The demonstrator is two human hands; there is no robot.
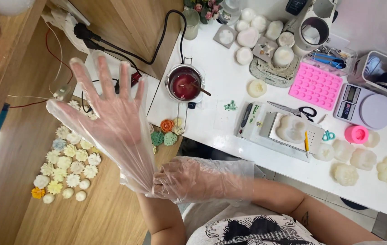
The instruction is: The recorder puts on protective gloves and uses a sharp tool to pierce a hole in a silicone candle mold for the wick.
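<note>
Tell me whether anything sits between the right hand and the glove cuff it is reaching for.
Nothing visible does: the right hand, itself gloved, already grips the cuff of the clear plastic glove at the left hand's wrist.

A thin, clear plastic glove [112, 127] covers the raised left hand [107, 118], whose fingers are spread wide and point upward. The film is loose and wrinkled, and its open cuff hangs around the wrist. A second clear glove [202, 179] of the same kind covers the right hand [180, 181], which pinches the cuff of the first glove.
</note>
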